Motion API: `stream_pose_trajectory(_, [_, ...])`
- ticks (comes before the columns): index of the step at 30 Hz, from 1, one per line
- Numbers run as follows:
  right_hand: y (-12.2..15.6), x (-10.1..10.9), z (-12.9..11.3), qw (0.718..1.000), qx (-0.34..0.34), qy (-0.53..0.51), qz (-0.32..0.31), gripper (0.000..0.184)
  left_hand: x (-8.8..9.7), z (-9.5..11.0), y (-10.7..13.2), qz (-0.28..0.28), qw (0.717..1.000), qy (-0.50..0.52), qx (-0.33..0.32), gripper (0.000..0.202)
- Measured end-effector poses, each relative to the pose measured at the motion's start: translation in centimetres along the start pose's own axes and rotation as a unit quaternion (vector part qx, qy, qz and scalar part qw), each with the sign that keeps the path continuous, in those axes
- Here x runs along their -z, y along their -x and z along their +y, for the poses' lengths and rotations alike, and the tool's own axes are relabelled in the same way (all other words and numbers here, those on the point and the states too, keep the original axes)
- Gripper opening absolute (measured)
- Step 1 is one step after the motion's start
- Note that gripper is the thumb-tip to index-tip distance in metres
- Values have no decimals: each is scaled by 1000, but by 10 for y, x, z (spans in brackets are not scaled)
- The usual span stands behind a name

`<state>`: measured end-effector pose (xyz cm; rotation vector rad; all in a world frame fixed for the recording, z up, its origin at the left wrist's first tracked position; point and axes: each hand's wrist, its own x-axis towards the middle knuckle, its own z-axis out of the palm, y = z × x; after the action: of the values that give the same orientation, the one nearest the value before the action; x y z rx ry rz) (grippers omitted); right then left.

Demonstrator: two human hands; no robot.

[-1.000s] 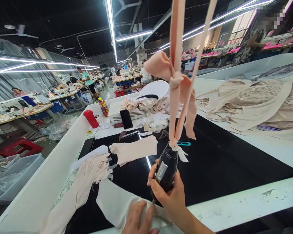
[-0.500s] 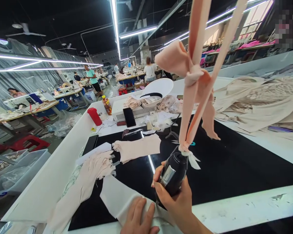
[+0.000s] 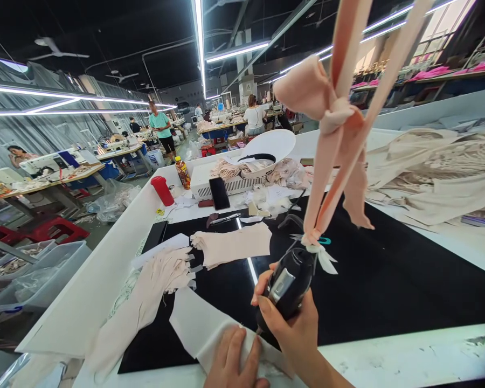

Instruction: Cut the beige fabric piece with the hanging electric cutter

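Note:
My right hand is wrapped around a black handheld electric tool with a silver panel, tilted so its narrow tip points down at the cloth. A knotted pink fabric strap hangs from above and is tied to the tool's top end. My left hand lies with fingers stretched out on a pale fabric piece at the table's front edge, pressing it down just left of the tip. The fabric near my wrists is partly hidden by both hands.
On the black tabletop lie a stack of pale cut pieces and a gathered pile of fabric. Behind stand a phone, a red cup, a bottle and a white hat. More fabric covers the right side.
The view has shifted slightly, so the scene sits farther right. The tool's tip now shows beside my left fingers. My right hand keeps its hold; my left stays on the fabric.

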<state>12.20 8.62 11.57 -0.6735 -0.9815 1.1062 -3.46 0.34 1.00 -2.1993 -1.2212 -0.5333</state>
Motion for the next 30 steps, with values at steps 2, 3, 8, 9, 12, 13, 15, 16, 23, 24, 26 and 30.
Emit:
stream_pose_trajectory(2, [-1,-2,3,1000,-1,14,0,38,-1,0,0,3,1000,6,2,48])
stream_pose_trajectory(3, [-1,-2,6,1000,6,22,-5,37,-2,1,1,4,1000,10,4,47])
stream_pose_trajectory(8, [-4,-2,10,999,16,27,-13,34,-3,13,3,-11,998,21,63,44])
stream_pose_trajectory(9, [-6,-2,8,999,14,23,-19,34,-3,17,3,-17,996,22,82,44])
stream_pose_trajectory(12, [-10,-4,-2,999,14,7,-49,34,-1,24,2,-32,993,23,111,44])
stream_pose_trajectory(13, [-11,-5,-5,998,17,2,-55,34,-1,25,2,-35,993,25,114,44])
stream_pose_trajectory(15, [-13,-8,-8,998,26,-2,-54,33,-1,26,0,-38,992,30,116,46])
stream_pose_trajectory(16, [-13,-10,-9,998,29,0,-53,33,-1,26,0,-39,992,32,117,48])
stream_pose_trajectory(23, [-10,-12,-3,998,10,23,-56,30,-1,27,2,-42,991,28,121,58])
stream_pose_trajectory(24, [-11,-12,-2,998,8,15,-62,30,-2,27,2,-45,991,27,125,60])
stream_pose_trajectory(26, [-12,-12,1,998,8,-4,-69,31,-2,27,3,-49,990,25,132,63])
stream_pose_trajectory(30, [-15,-16,-1,997,18,-16,-68,32,-2,28,1,-46,991,20,126,61])
